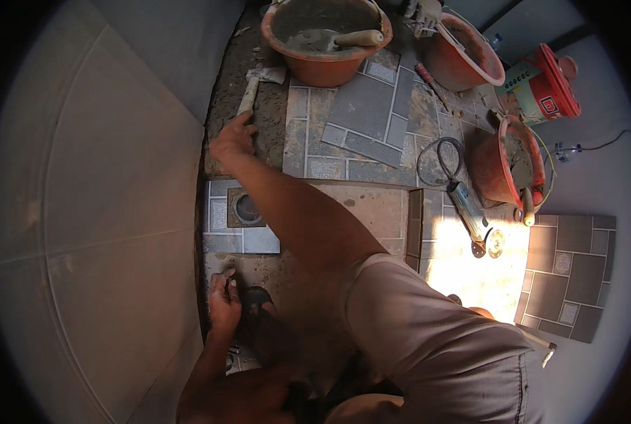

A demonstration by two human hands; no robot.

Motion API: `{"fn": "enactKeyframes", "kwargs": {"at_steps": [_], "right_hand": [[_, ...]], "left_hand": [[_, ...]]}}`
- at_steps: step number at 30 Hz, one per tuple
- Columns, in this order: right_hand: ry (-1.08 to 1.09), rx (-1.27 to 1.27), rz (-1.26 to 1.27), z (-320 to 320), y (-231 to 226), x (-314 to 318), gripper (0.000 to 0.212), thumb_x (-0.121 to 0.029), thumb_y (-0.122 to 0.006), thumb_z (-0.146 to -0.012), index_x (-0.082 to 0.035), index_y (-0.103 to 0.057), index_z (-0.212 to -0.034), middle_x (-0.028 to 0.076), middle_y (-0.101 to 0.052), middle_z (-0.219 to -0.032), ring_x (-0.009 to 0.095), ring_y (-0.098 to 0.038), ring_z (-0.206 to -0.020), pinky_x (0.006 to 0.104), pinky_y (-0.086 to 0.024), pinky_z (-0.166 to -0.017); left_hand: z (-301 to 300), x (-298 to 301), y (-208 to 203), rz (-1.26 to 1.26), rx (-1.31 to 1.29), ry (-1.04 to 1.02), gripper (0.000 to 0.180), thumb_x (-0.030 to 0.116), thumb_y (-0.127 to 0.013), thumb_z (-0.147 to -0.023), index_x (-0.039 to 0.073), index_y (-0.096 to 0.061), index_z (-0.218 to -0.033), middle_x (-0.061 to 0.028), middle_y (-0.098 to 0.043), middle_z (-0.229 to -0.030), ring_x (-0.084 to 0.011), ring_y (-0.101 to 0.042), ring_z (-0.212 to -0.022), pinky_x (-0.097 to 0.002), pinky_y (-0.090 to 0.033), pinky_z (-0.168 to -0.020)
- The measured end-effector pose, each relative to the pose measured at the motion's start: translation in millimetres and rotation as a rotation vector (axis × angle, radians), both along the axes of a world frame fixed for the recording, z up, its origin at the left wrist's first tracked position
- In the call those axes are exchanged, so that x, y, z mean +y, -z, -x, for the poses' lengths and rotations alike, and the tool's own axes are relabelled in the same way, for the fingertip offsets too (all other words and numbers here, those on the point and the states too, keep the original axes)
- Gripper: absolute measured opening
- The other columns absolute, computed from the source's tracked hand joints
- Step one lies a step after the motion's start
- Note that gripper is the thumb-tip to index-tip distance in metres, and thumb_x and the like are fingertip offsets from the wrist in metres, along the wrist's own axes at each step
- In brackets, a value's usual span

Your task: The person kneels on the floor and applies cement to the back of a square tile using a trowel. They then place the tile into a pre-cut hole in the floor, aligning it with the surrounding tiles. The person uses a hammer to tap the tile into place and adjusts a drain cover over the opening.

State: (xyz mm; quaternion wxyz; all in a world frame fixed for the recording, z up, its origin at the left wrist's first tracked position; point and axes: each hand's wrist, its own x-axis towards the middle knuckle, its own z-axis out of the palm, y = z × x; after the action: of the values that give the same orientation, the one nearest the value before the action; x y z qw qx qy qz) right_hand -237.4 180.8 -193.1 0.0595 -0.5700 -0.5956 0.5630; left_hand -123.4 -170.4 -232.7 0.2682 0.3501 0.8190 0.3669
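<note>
My right hand (234, 140) reaches across to the far left, its fingers closed at the lower end of a pale-handled hammer (249, 95) with a broad, flat, hatchet-like metal head. That head rests on rough grey mortar (269, 134) beside the wall. Nearer to me, a piece of grey patterned tile (262, 242) surrounds a square floor drain (247, 209), partly covered by my right forearm. My left hand (225, 300) is curled just short of this tile, close to the wall. Its thumb and fingers come together, and whatever lies between them cannot be made out.
Mortar fills a large orange tub (315, 67) with a wooden-handled tool. Two more buckets (464, 60) (485, 169) stand right. Loose tiles (368, 109) lie beyond my arm. A corded angle grinder (469, 210) lies right; another person's gloved hand (425, 14) shows at the top.
</note>
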Motion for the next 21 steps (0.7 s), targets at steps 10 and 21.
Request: {"fn": "enactKeyframes", "kwargs": {"at_steps": [10, 21], "right_hand": [[-0.108, 0.573, -0.078, -196, -35, -123, 0.059, 0.005, -0.057, -0.1, 0.003, -0.032, -0.154, 0.023, -0.06, -0.138, 0.023, -0.066, -0.115, 0.0315, -0.056, -0.094], [-0.424, -0.031, -0.881, -341, -66, -125, 0.057, -0.022, -0.076, -0.098, 0.005, -0.058, -0.144, 0.029, -0.063, -0.134, 0.046, -0.064, -0.123, 0.0511, -0.051, -0.105]], "left_hand": [[25, 91, -45, -0.349, -0.872, -0.098, 0.058, 0.041, -0.057, -0.114, -0.003, -0.054, -0.153, -0.0126, -0.069, -0.138, -0.0215, -0.07, -0.113, -0.0377, -0.053, -0.105], [-32, 50, -6, 0.175, -1.137, 0.241, 0.054, 0.013, -0.075, -0.1, 0.004, -0.055, -0.149, -0.0072, -0.07, -0.104, -0.0157, -0.068, -0.08, -0.0337, -0.06, -0.071]]}}
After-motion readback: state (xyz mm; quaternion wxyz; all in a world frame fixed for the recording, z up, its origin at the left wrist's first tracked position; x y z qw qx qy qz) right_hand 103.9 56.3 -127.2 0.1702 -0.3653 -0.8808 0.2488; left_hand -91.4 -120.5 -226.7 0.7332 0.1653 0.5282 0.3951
